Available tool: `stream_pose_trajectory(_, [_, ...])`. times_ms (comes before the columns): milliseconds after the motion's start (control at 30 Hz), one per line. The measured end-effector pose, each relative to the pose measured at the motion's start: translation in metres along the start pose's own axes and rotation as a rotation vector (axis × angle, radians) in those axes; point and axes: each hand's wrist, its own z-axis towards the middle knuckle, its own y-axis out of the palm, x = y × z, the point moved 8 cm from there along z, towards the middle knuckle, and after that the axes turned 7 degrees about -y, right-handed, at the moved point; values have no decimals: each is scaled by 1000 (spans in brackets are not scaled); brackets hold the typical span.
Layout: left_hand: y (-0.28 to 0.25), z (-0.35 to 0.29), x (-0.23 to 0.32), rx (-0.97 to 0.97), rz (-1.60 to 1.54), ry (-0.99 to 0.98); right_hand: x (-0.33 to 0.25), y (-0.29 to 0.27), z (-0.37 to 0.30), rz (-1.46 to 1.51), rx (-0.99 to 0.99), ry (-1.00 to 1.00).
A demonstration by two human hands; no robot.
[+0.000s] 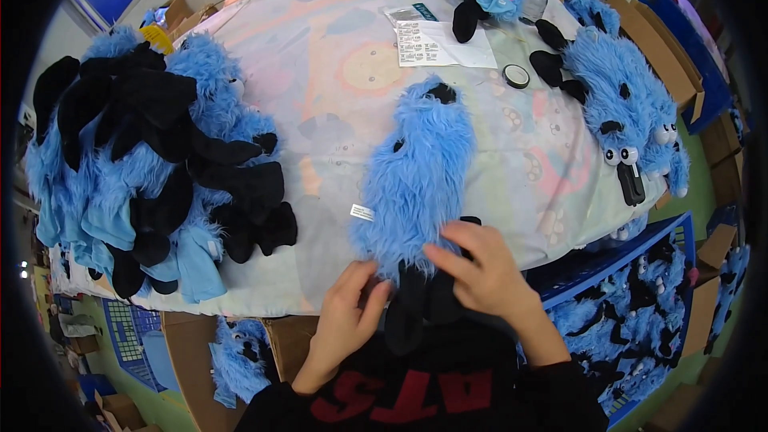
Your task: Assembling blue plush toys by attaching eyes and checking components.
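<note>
A long, shaggy blue plush toy (420, 164) lies flat on the table in front of me, with a small white label (362, 212) at its left side. Its black plush limbs (410, 308) hang toward me over the near table edge. My left hand (346, 320) is at the toy's lower left corner, fingers curled against the fur and thumb beside a black limb. At the lower right, my right hand (484, 268) has thumb and forefinger closed on the fur. The toy's underside and some of my fingertips are hidden.
A pile of blue and black plush toys (144, 144) stands on the left. More plush toys (620, 88) lie at right. A label sheet (444, 44) and a tape roll (516, 76) are farther back. A blue crate (632, 312) full of toys sits at lower right.
</note>
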Motion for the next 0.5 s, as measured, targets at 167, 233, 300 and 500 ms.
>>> stream_pose_trajectory(167, [15, -7, 34, -14, -103, 202, -5, 4, 10, -14, 239, -48])
stream_pose_trajectory(233, [14, -11, 38, -4, -149, 250, -2, 2, 10, -21, 350, -60])
stream_pose_trajectory(300, [9, -14, 36, 20, -343, 258, 3, 6, 13, 52, 356, -72])
stream_pose_trajectory(500, [-1, -11, 49, 138, -317, 305, 22, 37, 4, 820, 388, 396])
